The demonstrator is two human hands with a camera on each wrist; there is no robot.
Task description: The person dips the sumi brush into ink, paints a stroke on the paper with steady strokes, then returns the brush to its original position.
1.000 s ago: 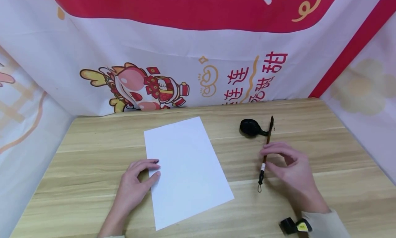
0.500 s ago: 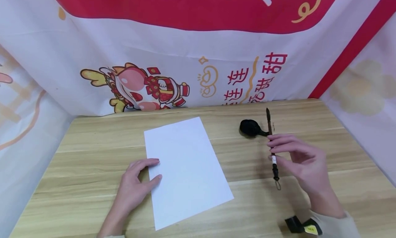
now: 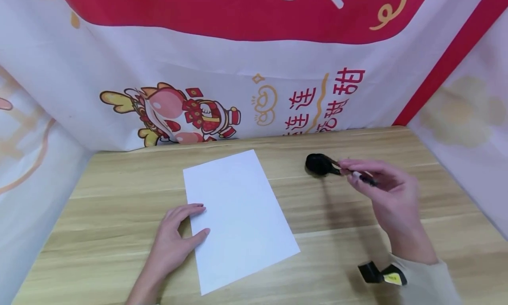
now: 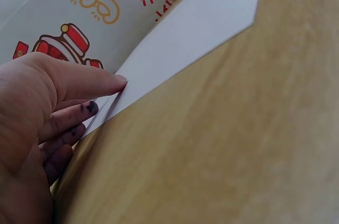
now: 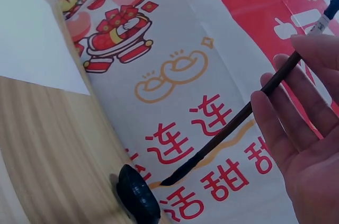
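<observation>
A sheet of white paper (image 3: 238, 225) lies on the wooden table, turned slightly. My left hand (image 3: 174, 239) rests on its left edge with loosely bent fingers; dark smudges mark some fingertips (image 4: 91, 108) in the left wrist view. My right hand (image 3: 393, 195) pinches a calligraphy brush (image 5: 228, 126) between thumb and fingers, its dark shaft slanting. The brush's dark tip points down toward a small black spoon-shaped dish (image 3: 317, 164) right of the paper. In the right wrist view the tip appears just above this black dish (image 5: 136, 195), apart from it.
The wooden table (image 3: 119, 199) ends at a printed cloth (image 3: 254, 53) hanging behind it, with cartoon figures and red characters. Similar cloth hangs on both sides. A black strap piece with a yellow label (image 3: 390, 276) sits at my right sleeve.
My right hand has lifted the brush off the table and tilted it, swinging its tip left and down toward the black dish. The left hand and paper have barely moved.
</observation>
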